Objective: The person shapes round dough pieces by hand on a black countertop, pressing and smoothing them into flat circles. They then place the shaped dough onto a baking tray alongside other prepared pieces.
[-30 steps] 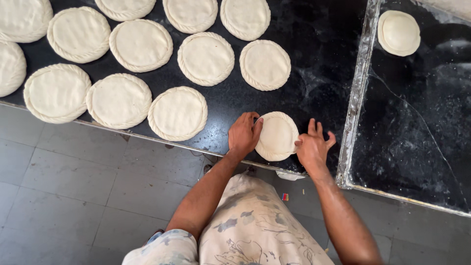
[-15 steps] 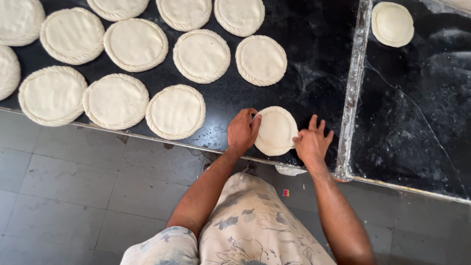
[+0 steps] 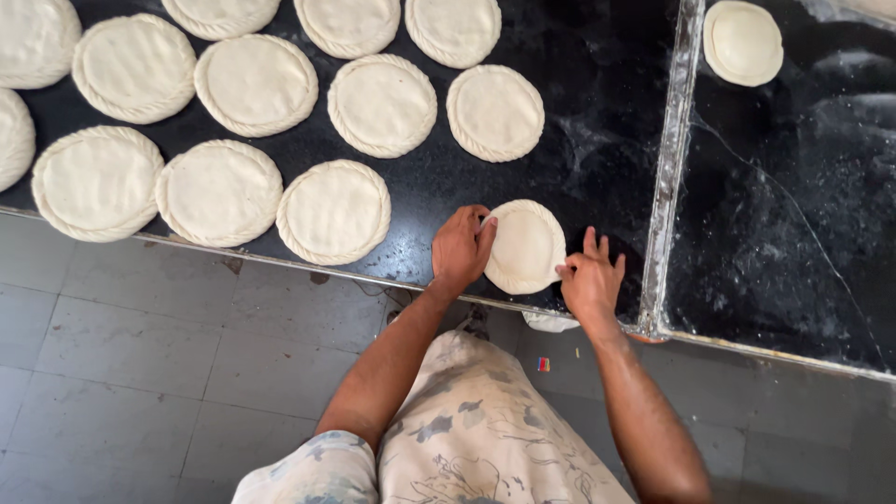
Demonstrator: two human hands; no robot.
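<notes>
A round, flat disc of pale dough point(image 3: 525, 245) lies near the front edge of a dark, flour-dusted counter point(image 3: 597, 140). My left hand point(image 3: 460, 248) rests on the disc's left rim, fingers pinching its edge. My right hand point(image 3: 591, 278) touches the lower right rim with its fingertips, the other fingers spread. To the left lie several finished dough discs with crimped rims, the nearest point(image 3: 334, 211) a short gap from my left hand.
A metal strip point(image 3: 668, 177) divides the counter from a second dark slab on the right, where one dough disc point(image 3: 743, 42) lies at the back. A grey tiled floor point(image 3: 140, 373) lies below. A small white scrap point(image 3: 549, 323) sits under the counter edge.
Both hands have stayed at the dough disc, fingers shifting slightly along its rim. The view has drifted a little; the other discs have not moved.
</notes>
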